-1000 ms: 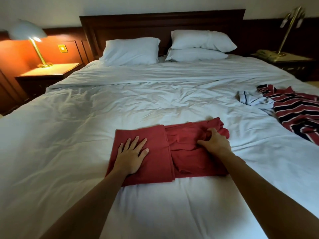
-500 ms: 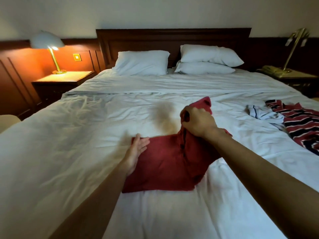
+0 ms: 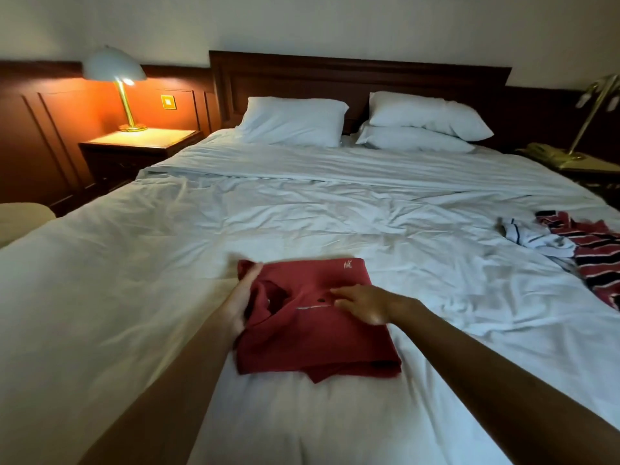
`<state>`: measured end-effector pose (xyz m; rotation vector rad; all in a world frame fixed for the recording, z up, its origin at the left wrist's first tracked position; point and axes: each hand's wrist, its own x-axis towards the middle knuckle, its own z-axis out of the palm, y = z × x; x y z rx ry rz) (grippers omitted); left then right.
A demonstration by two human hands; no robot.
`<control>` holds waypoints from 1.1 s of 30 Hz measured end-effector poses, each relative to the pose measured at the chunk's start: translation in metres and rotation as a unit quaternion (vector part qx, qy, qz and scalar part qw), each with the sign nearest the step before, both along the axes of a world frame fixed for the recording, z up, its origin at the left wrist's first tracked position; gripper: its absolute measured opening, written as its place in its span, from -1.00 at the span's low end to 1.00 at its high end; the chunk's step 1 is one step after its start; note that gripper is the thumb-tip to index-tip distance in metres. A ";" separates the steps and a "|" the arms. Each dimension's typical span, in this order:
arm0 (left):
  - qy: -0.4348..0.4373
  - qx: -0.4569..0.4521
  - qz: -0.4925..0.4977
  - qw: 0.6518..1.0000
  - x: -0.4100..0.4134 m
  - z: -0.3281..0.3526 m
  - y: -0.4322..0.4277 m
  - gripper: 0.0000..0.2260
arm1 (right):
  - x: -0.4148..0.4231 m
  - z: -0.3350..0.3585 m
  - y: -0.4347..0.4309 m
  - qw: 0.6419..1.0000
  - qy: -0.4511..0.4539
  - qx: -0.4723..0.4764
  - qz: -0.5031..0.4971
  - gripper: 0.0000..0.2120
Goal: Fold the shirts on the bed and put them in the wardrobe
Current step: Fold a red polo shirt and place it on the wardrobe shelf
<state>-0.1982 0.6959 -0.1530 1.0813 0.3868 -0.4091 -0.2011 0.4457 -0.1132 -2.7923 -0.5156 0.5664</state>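
Red shirt (image 3: 318, 340) sits folded on the bed (image 3: 302, 213), near the foot end. It's soft, light, floppy cotton, so I reckon it sags if pinched by a corner. Better to scoop under both sides. Left hand (image 3: 242, 297) lies straight-fingered along its left edge, right hand (image 3: 364, 303) flat on top, neither grip clamped.

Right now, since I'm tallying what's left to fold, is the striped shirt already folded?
No, the striped shirt lies crumpled and spread out near the right edge of the bed.

A bedroom: bed (image 3: 302, 209), pillows (image 3: 295, 120), bedside lamp (image 3: 115, 82).
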 end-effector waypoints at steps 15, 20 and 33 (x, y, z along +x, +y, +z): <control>-0.007 0.290 -0.212 0.933 0.000 0.013 0.015 -0.79 | 0.080 -0.032 -0.017 0.936 -0.059 0.216 -0.273 -0.38; 0.004 0.219 -0.211 0.953 0.005 0.021 0.027 -0.79 | 0.079 -0.026 -0.038 0.891 -0.009 0.328 -0.313 -0.39; -0.055 0.495 -0.200 0.844 0.038 0.080 -0.063 -0.52 | -0.071 0.014 -0.164 0.865 0.090 0.327 -0.370 -0.35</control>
